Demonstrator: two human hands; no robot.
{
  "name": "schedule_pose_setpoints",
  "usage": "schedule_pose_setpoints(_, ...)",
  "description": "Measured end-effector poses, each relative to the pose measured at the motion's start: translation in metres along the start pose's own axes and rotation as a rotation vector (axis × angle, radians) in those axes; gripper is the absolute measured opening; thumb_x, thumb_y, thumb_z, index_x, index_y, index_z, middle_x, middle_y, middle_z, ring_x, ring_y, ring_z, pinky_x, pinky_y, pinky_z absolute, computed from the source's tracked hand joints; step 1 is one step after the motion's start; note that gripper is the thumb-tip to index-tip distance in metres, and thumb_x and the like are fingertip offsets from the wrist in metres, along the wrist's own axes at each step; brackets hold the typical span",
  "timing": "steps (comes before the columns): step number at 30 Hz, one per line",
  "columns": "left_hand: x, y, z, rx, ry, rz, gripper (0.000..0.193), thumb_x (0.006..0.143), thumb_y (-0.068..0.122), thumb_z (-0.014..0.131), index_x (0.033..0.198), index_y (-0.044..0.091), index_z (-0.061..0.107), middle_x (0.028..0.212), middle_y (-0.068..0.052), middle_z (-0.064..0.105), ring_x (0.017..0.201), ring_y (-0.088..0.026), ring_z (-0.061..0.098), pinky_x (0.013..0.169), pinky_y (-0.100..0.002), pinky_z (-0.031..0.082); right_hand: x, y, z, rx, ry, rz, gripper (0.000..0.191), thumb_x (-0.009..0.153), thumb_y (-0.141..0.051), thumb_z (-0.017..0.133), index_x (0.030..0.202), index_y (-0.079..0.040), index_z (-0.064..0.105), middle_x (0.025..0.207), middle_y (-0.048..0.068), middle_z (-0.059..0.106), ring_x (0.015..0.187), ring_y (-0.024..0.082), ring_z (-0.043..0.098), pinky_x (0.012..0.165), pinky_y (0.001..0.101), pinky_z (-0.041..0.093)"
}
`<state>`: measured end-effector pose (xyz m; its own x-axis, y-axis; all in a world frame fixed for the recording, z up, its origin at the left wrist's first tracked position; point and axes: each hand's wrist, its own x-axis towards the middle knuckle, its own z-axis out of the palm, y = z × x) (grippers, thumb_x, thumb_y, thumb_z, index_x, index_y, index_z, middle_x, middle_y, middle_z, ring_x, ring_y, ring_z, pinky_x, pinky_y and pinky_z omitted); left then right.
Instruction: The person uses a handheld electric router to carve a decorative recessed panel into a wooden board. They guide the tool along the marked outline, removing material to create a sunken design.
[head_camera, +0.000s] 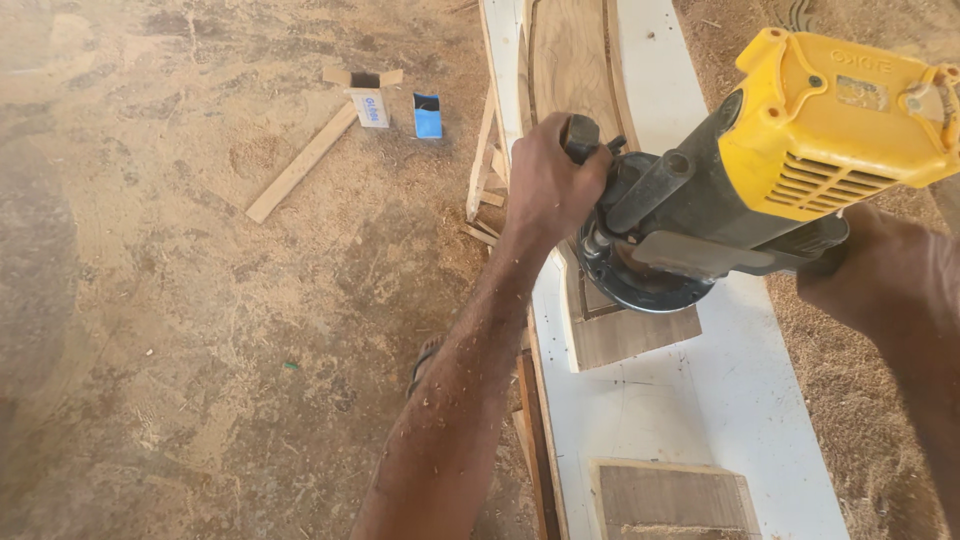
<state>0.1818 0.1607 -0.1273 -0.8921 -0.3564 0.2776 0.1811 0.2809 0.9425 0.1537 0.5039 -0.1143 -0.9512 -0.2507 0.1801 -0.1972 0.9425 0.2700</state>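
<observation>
Router (740, 190) tilted, base down-left on plank (625, 335); both hands' fingers clamped on handles.

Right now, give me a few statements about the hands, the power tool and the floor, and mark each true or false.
1. The left hand grips a black side handle of the yellow and black router. True.
2. The router's round base sits on the sawdust floor. False: it sits on a wooden board lying on the white bench top.
3. The right hand is on the other side of the router, partly hidden by its body. True.
4. A small blue box lies on the wooden board. False: it lies on the sawdust-covered floor, beside a small open white carton.
5. The left forearm is clean. False: wood chips cling to it.
</observation>
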Motion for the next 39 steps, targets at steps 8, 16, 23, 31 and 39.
schedule_pose_setpoints(8, 0.013, -0.009, 0.006, -0.006, -0.035, 0.05, 0.019, 0.078, 0.016, 0.071, 0.08, -0.002, 0.065, 0.07, -0.015, 0.07, 0.063, -0.025, 0.067, 0.062, -0.04, 0.054, -0.006, 0.0, 0.004, -0.021, -0.048, 0.061, 0.031, 0.082, -0.038, 0.076, 0.094, -0.011, 0.068, 0.075, 0.008, 0.072, 0.066, 0.027, 0.074, 0.076, 0.0458, 0.056)
schedule_pose_setpoints(16, 0.029, -0.023, 0.018, -0.01, -0.109, 0.078, 0.016, 0.076, 0.016, 0.067, 0.075, 0.001, 0.066, 0.068, -0.012, 0.065, 0.063, -0.024, 0.062, 0.06, -0.041, 0.05, -0.017, 0.014, 0.033, -0.026, 0.071, 0.066, 0.037, 0.093, -0.045, 0.075, 0.084, -0.011, 0.066, 0.062, 0.007, 0.067, 0.056, 0.024, 0.066, 0.068, 0.0432, 0.052)
schedule_pose_setpoints(23, 0.039, -0.032, 0.028, -0.039, -0.102, 0.103, 0.018, 0.076, 0.016, 0.068, 0.08, -0.001, 0.068, 0.068, -0.01, 0.067, 0.063, -0.023, 0.064, 0.062, -0.039, 0.051, -0.023, 0.018, 0.046, -0.078, 0.101, 0.06, 0.033, 0.093, -0.042, 0.073, 0.083, -0.012, 0.063, 0.06, 0.005, 0.065, 0.052, 0.022, 0.063, 0.073, 0.0434, 0.049)
schedule_pose_setpoints(31, 0.048, -0.034, 0.039, -0.047, -0.127, 0.09, 0.023, 0.074, 0.018, 0.071, 0.089, 0.0, 0.072, 0.073, -0.009, 0.071, 0.069, -0.022, 0.069, 0.066, -0.038, 0.055, -0.031, 0.013, 0.045, -0.04, 0.084, 0.119, 0.037, 0.093, -0.044, 0.074, 0.083, -0.011, 0.066, 0.065, 0.007, 0.069, 0.057, 0.024, 0.068, 0.071, 0.0429, 0.052)
schedule_pose_setpoints(39, 0.06, -0.043, 0.049, -0.078, -0.195, 0.114, 0.027, 0.074, 0.017, 0.071, 0.094, -0.001, 0.073, 0.077, -0.011, 0.075, 0.071, -0.022, 0.072, 0.067, -0.035, 0.057, -0.038, 0.006, 0.046, -0.039, 0.02, 0.206, 0.03, 0.087, -0.043, 0.076, 0.088, -0.014, 0.069, 0.069, 0.009, 0.073, 0.063, 0.026, 0.071, 0.076, 0.0467, 0.053)
